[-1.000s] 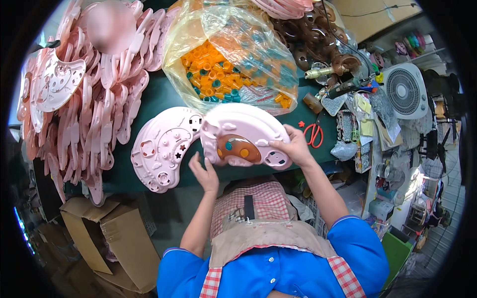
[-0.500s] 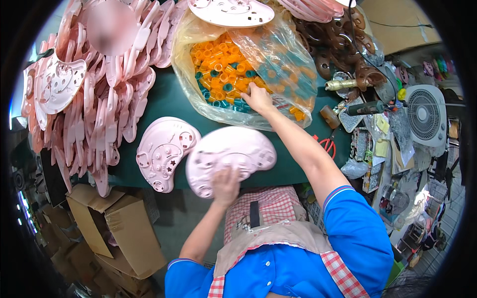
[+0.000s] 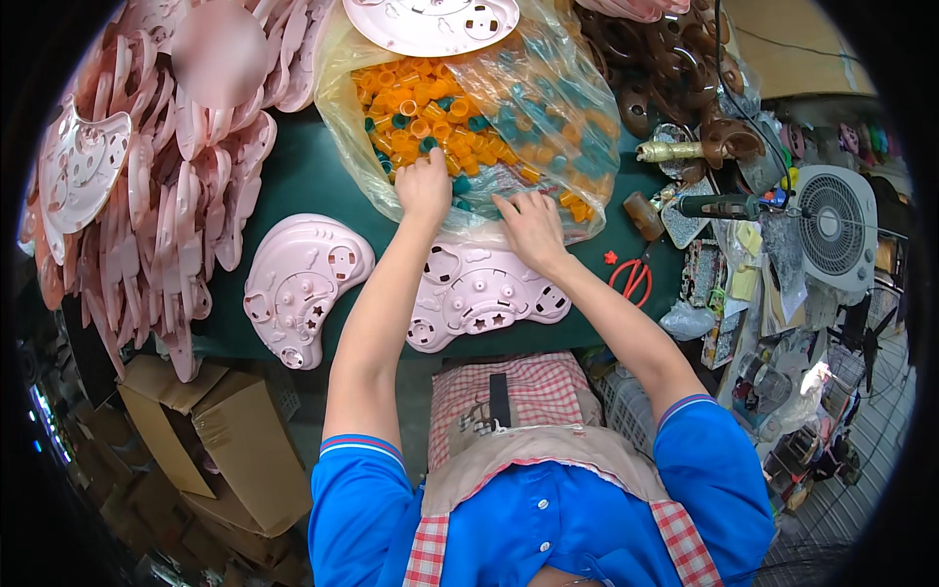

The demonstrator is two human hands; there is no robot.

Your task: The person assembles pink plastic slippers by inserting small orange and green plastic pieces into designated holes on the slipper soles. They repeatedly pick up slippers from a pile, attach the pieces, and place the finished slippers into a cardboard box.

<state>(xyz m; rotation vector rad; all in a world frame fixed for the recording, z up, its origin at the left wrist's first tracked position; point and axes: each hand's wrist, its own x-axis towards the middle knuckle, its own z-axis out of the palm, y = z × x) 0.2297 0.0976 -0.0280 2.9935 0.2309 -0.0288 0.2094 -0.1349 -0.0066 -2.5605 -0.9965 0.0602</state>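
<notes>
My left hand (image 3: 424, 188) reaches into a clear plastic bag (image 3: 342, 117) of small orange and teal plastic caps (image 3: 421, 103). Its fingers are curled down at the near side of the pile, and their tips are hidden. My right hand (image 3: 533, 230) lies on the bag's near edge with its fingers apart. Below the hands a pink molded plastic panel (image 3: 494, 293) with star-shaped and square holes lies on the table, partly under the bag's edge and my left forearm. To its left sits a second, curved pink panel (image 3: 305, 289), touched by neither hand.
Stacked pink panels (image 3: 196, 210) fill the table's left side; another panel (image 3: 435, 24) rests over the bag's far side. Brown plastic parts (image 3: 675, 73), red-handled scissors (image 3: 636, 282) and a white fan (image 3: 836, 230) are on the right. An open cardboard box (image 3: 245, 445) stands lower left.
My left hand has left the pink panel and moved up into the bag. My right hand has drawn back to the bag's near edge. The right-hand panel now lies turned, its holes showing.
</notes>
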